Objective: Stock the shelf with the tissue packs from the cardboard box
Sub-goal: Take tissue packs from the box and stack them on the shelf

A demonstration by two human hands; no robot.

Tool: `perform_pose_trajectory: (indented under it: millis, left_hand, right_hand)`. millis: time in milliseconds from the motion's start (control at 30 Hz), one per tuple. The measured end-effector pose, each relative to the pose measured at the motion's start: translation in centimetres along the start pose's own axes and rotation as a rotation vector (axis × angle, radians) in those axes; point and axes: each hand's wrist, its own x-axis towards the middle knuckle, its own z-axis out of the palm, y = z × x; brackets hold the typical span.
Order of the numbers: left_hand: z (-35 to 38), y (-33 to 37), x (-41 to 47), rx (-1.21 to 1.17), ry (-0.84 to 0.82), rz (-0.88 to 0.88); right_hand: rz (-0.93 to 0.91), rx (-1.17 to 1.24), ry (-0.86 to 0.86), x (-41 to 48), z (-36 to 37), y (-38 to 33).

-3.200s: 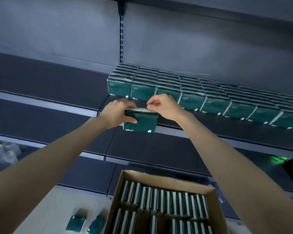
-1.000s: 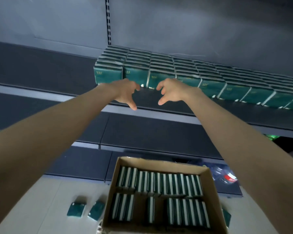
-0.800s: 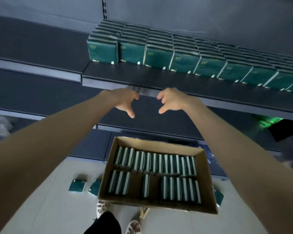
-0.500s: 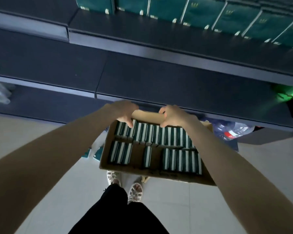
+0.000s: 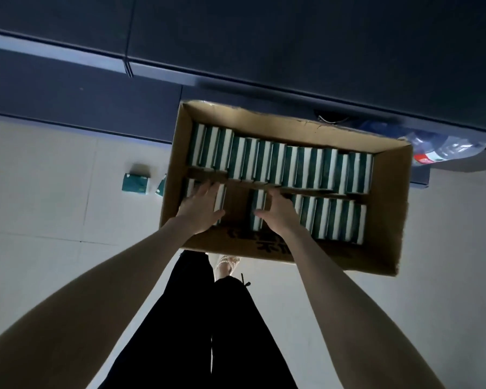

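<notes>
An open cardboard box (image 5: 387, 209) sits on the floor below me. Green-and-white tissue packs (image 5: 286, 164) stand on edge in it, in a full far row and a gappy near row. My left hand (image 5: 201, 210) reaches into the near left corner, fingers straight, over a small group of packs (image 5: 220, 196). My right hand (image 5: 279, 213) is spread over the near row beside a lone upright pack (image 5: 257, 209), thumb out toward it. Neither hand holds anything that I can see.
Two loose tissue packs (image 5: 136, 183) lie on the pale tiled floor left of the box. Dark lower shelves (image 5: 264, 43) run along the top. A plastic water bottle (image 5: 443, 148) lies under the shelf at right. My black-trousered legs and one shoe (image 5: 227, 265) stand below the box.
The pack held 3 seconds ago is gone from my hands. My gaze swung down from the stocked shelf to the box. Both empty hands dropped from shelf height into the box's near row.
</notes>
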Motion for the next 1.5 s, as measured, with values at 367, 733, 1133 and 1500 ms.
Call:
perform_pose_trajectory:
  millis: [367,733,1133,1500]
  left_hand:
    - [6.1,-2.3,3.1,-0.03,0.119,-0.039]
    - [2.9,-2.2,1.6,-0.14,0.091,-0.03]
    - [-13.8,4.9,-9.5,-0.339,0.38,0.267]
    - [-30.1,10.6,-18.6,-0.303,0.703,0.466]
  right_hand:
    - [0.265,0.183,0.063,6.2,7.1,2.5]
    - [0.082,0.256,0.11,3.5,3.7,1.3]
    - [-0.485,-0.061,0.098,-10.2,-13.3,-10.0]
    - [-0.742,-0.243,0.306,-22.2,-25.7,-21.7]
